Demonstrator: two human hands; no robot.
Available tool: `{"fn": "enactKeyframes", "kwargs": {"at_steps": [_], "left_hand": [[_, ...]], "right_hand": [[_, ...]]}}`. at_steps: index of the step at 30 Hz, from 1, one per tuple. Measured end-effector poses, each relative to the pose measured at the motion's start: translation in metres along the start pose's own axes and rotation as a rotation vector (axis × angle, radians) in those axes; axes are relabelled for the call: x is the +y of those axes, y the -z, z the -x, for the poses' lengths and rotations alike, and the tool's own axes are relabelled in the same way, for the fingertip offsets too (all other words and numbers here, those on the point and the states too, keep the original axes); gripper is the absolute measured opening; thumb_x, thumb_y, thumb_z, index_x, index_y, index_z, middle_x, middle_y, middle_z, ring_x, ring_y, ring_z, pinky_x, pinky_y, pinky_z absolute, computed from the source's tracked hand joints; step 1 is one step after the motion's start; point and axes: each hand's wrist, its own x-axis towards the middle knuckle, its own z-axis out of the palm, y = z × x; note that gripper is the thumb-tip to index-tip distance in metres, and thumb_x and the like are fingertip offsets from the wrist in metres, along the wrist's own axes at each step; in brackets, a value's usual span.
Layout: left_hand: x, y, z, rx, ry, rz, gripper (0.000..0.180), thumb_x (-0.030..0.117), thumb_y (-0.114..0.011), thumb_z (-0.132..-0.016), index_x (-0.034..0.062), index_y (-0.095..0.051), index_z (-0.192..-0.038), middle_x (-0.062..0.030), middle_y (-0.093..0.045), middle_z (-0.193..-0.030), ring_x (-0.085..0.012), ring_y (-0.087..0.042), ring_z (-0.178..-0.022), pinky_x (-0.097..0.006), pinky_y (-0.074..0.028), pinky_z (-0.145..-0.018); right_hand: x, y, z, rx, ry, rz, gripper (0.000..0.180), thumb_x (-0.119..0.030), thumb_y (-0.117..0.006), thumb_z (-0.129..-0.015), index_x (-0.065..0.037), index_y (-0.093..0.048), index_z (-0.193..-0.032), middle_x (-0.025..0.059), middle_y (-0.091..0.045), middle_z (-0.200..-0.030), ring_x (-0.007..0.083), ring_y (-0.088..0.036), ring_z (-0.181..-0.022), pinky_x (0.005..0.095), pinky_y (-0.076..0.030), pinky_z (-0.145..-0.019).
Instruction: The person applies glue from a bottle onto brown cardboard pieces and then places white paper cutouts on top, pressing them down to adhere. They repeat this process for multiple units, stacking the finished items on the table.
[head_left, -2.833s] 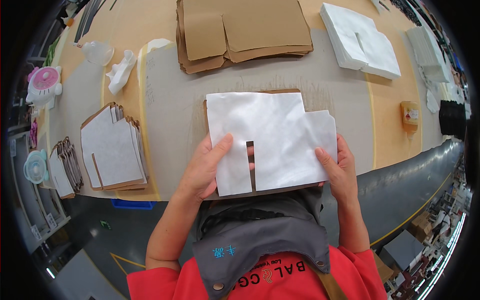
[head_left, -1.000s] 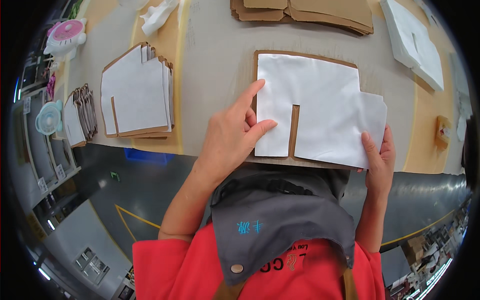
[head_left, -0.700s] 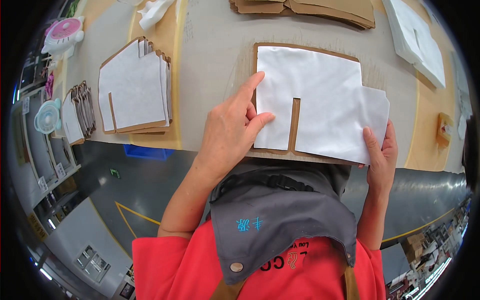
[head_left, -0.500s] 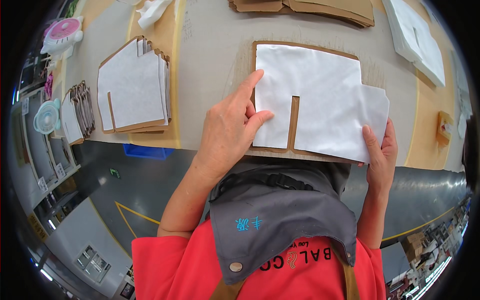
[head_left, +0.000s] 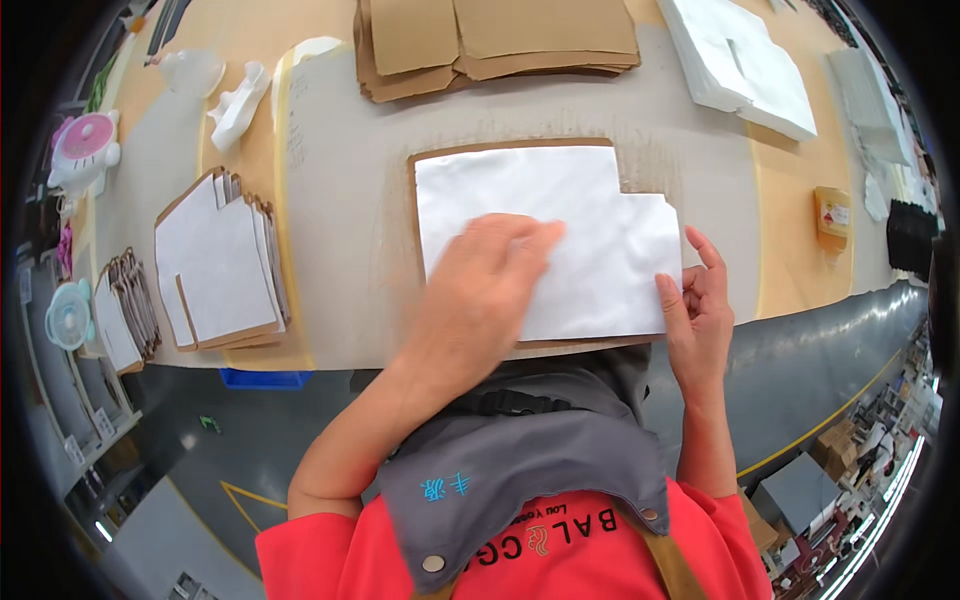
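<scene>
A white sheet [head_left: 585,290] with a stepped upper right corner lies on a brown cardboard piece [head_left: 510,146], whose edge shows along the top and left. My left hand [head_left: 480,290] is over the sheet's middle, blurred by motion, so its finger shape is unclear. It hides the slot at the sheet's lower edge. At the right edge, my right hand [head_left: 703,315] rests its thumb on the sheet. Its index finger stretches up beside the edge, apart from the thumb, and the other fingers are bent beside the edge.
Brown cardboard pieces [head_left: 540,35] are stacked at the far side, with white sheets [head_left: 745,75] to their right. White-faced cardboard pieces [head_left: 225,265] stand at the left. A yellow container [head_left: 832,215] sits right. Small fans [head_left: 85,150] line the left edge.
My left hand has moved from the sheet's left edge onto its middle. The right index finger now shows, stretched up beside the edge. The whole view has shifted.
</scene>
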Motion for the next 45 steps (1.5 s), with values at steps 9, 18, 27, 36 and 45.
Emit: {"fn": "enactKeyframes", "kwargs": {"at_steps": [9, 18, 27, 36, 45], "left_hand": [[0.005, -0.057, -0.036, -0.061, -0.27, -0.161, 0.04, 0.004, -0.059, -0.08, 0.0007, -0.064, -0.119, -0.0134, -0.057, -0.122, -0.0301, -0.053, -0.12, -0.04, -0.046, -0.102], [0.002, -0.066, -0.036, -0.018, -0.29, -0.226, 0.042, 0.007, -0.06, -0.081, 0.0037, -0.063, -0.123, -0.0143, -0.055, -0.127, -0.0315, -0.052, -0.121, -0.041, -0.045, -0.103], [0.004, -0.068, -0.031, -0.054, -0.237, -0.149, 0.045, 0.016, -0.068, -0.088, 0.0066, -0.059, -0.131, -0.0171, -0.045, -0.141, -0.0348, -0.046, -0.129, -0.044, -0.042, -0.107], [-0.017, -0.024, -0.016, -0.142, -0.128, -0.261, 0.06, 0.022, -0.062, -0.094, -0.0013, -0.041, -0.146, -0.0209, -0.036, -0.153, -0.0352, -0.032, -0.145, -0.053, -0.025, -0.117], [-0.064, -0.006, 0.002, -0.064, 0.167, -0.49, 0.069, 0.038, -0.046, -0.102, -0.0026, -0.025, -0.154, -0.019, -0.023, -0.162, -0.0326, -0.017, -0.152, -0.055, -0.005, -0.121]], "right_hand": [[0.0, -0.001, -0.002, -0.015, 0.026, 0.154, 0.051, -0.01, -0.07, -0.092, -0.005, -0.051, -0.139, 0.0007, -0.057, -0.073, 0.0064, -0.043, -0.054, 0.0227, -0.039, -0.052], [0.013, 0.021, 0.004, 0.044, 0.179, 0.391, 0.048, -0.022, -0.075, -0.089, -0.007, -0.059, -0.132, 0.005, -0.063, -0.095, 0.0141, -0.057, -0.076, 0.0285, -0.047, -0.064], [0.039, 0.037, 0.029, -0.249, 0.711, 0.874, 0.064, -0.063, -0.048, -0.093, -0.015, -0.064, -0.132, -0.0019, -0.057, -0.142, 0.0243, -0.042, -0.14, 0.0486, -0.014, -0.12], [-0.021, -0.013, -0.024, -0.357, 0.697, 0.711, 0.084, -0.067, -0.044, -0.092, -0.005, -0.043, -0.149, 0.011, -0.038, -0.157, 0.027, -0.033, -0.146, 0.0552, -0.011, -0.12], [-0.003, -0.05, -0.088, -0.245, 0.678, 0.972, 0.085, -0.067, -0.038, -0.094, -0.012, -0.024, -0.158, 0.0026, -0.025, -0.164, 0.022, -0.02, -0.152, 0.0585, 0.003, -0.12]]}}
